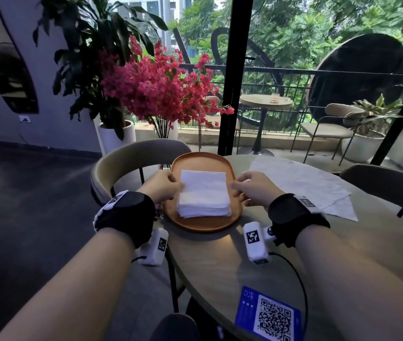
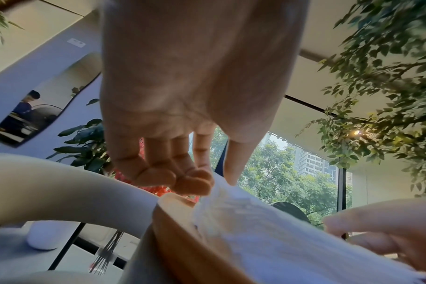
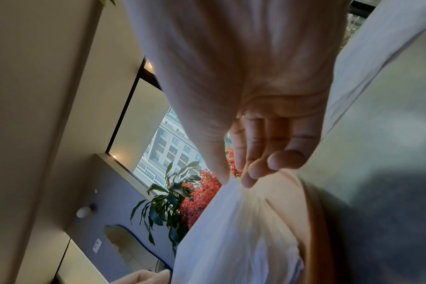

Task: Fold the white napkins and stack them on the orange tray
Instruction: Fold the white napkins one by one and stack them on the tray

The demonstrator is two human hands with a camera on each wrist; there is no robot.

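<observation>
Lowering a folded white paper napkin (image 1: 203, 184) onto the stack (image 1: 204, 207) on the oval orange tray (image 1: 235, 215), left hand (image 1: 163, 185) and right hand (image 1: 254, 189) pinching its side edges, with unfolded white napkins (image 1: 301, 183) left on the bench (image 1: 220, 262), far right.

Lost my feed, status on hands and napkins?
Left hand and right hand pinch top napkin over stack on tray. Unfolded napkins wait right. Nothing blocking.
</observation>
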